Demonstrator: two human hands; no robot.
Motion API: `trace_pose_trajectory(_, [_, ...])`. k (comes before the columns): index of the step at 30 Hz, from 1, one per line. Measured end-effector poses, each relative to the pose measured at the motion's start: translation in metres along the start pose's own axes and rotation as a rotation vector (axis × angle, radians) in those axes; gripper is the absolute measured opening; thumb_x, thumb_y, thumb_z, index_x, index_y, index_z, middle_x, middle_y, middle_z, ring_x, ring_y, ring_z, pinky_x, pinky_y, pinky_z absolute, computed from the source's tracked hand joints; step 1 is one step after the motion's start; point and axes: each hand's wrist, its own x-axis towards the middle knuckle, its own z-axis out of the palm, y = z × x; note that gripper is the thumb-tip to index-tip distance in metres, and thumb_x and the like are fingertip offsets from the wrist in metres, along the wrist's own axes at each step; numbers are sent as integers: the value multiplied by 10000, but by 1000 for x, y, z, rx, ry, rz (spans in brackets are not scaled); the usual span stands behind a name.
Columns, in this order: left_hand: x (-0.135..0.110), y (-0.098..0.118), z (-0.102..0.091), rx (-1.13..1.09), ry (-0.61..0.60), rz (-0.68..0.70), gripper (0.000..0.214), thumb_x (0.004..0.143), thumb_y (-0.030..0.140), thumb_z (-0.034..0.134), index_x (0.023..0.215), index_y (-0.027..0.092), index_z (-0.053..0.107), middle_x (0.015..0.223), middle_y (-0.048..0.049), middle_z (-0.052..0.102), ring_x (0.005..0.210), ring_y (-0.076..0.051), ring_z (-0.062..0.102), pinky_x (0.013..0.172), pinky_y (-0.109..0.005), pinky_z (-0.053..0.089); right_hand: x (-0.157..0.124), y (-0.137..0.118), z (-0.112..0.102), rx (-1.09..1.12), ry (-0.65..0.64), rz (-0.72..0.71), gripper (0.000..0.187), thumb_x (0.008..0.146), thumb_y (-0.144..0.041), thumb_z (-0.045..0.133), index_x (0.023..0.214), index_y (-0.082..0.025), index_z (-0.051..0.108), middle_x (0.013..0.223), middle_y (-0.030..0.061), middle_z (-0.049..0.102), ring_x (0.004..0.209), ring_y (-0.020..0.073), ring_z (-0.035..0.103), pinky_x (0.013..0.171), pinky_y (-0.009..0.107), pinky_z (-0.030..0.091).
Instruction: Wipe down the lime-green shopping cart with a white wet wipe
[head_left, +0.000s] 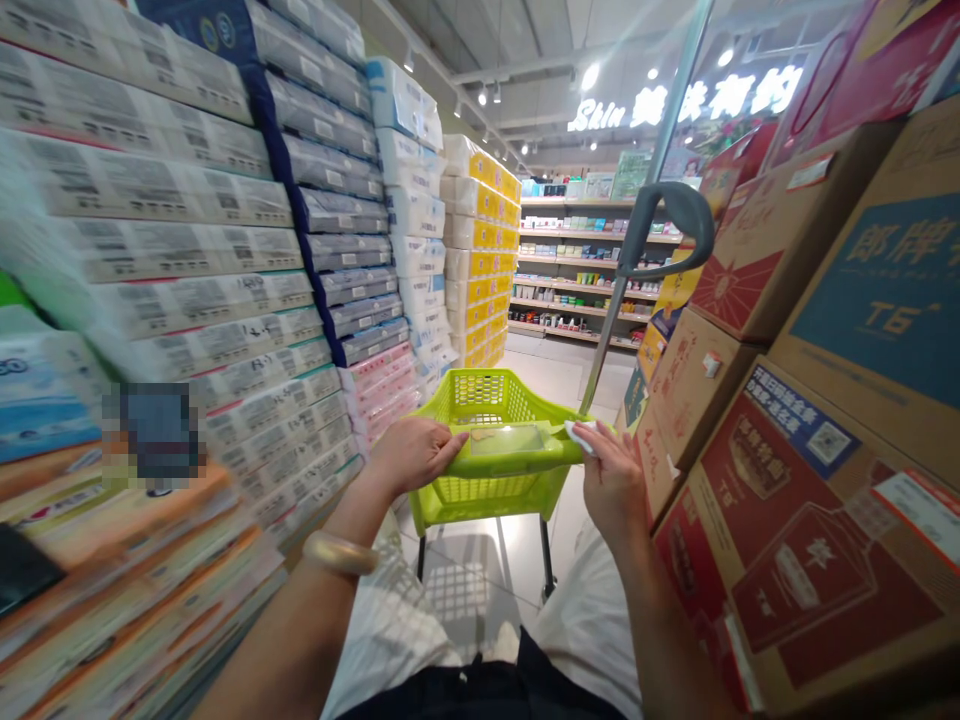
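A lime-green shopping cart (517, 490) stands upright right in front of me, its basket with slotted walls. My left hand (421, 452) is closed around the left part of its handle bar, and a pale bangle (339, 553) circles that wrist. At the right end of the bar, my right hand (611, 478) is closed with a crumpled white tissue (581, 437) between its fingers and the cart. Set into the middle of the bar is a clear panel (506, 440). A metal pole with a grey loop handle (667, 230) rises at the cart's right side.
Stacked tissue packs (187, 240) wall the left side, with yellow-and-white packs (480, 260) farther on. Cardboard cartons (810, 540) pile up close on the right. Ahead, the tiled floor (540, 365) leads to shelves of small goods (577, 260) under a lit sign.
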Motion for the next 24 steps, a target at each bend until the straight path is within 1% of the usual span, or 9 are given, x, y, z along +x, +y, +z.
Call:
trace_pose_trajectory(3, [0,-1,1,17,123,-63,516,940,470,348,653,215,692,755,-47,740,773,-201,650,832,-359,431,-2,-10,-4,8,-21,14,300,919,-199,475,1075,-251,725,1147,60,740,1216,273,608,1142,580,294])
trace_pose_trajectory(6, [2,10,1,-22,316,-111,375,902,461,456,806,226,733,923,-41,765,949,-232,655,1060,-470,318,-8,-25,-1,67,-105,-57,327,916,-170,465,1109,-265,712,1184,53,726,1220,261,608,1145,561,299])
trace_pose_trajectory(8, [6,24,-1,-100,362,-45,325,889,456,504,975,231,724,1068,-39,746,1054,-239,634,1110,-488,271,-10,-29,0,101,-167,-112,360,916,-147,450,1145,-277,696,1220,42,710,1233,245,601,1155,547,289])
trace_pose_trajectory(10, [13,41,-2,-160,347,71,418,867,488,558,1161,209,662,1193,-65,700,1135,-247,602,1107,-454,308,-9,-25,0,88,-171,-114,360,918,-149,448,1148,-274,695,1218,43,710,1230,248,604,1153,554,286])
trace_pose_trajectory(11, [18,49,-2,-171,307,135,503,847,511,591,1235,192,617,1242,-84,673,1168,-255,584,1094,-436,335,-7,-21,-2,61,-141,-88,346,920,-161,452,1134,-266,703,1201,50,718,1221,258,610,1148,568,287])
trace_pose_trajectory(14, [32,69,-1,-127,168,191,699,779,588,659,1315,157,536,1263,-139,644,1180,-301,574,1055,-439,382,-3,-9,-6,-26,-30,13,309,928,-203,460,1081,-245,725,1147,68,739,1196,288,624,1137,604,280])
trace_pose_trajectory(17, [44,81,5,-33,94,161,795,727,633,687,1329,146,505,1201,-158,665,1152,-336,592,1054,-476,369,-4,-11,-6,12,-87,-28,323,923,-190,456,1089,-259,724,1167,56,732,1208,275,617,1140,584,300])
trace_pose_trajectory(20, [50,87,13,5,47,95,730,729,638,678,1265,159,551,1148,-145,684,1101,-339,619,1002,-471,406,-7,-18,-2,96,-159,-103,360,914,-154,444,1120,-273,714,1203,46,717,1224,252,609,1141,557,326])
trace_pose_trajectory(24, [47,89,21,19,40,53,631,729,656,667,1140,181,611,1101,-116,682,1039,-327,638,905,-437,454,-4,-11,0,43,-48,-23,332,922,-183,448,1093,-256,722,1153,61,738,1209,266,619,1141,594,303])
